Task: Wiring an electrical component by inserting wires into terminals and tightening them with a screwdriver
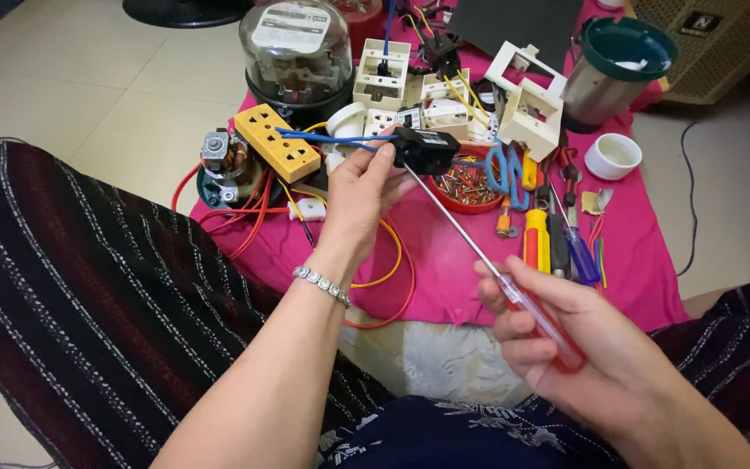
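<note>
Two hands work above the pink cloth (635,260): left hand (359,195) pinches a small black electrical module (425,148) with blue wires (323,137); right hand (566,343) grips a red-handled screwdriver (479,252), tip at the module; a slipping tip could, I judge, jab the left fingers (381,165) or tug the wires loose.

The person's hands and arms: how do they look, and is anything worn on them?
Both forearms are bare, with no sleeves in view. The left hand has a silver-coloured link bracelet around its wrist. The right hand wears nothing visible: no ring, watch or glove.
</note>
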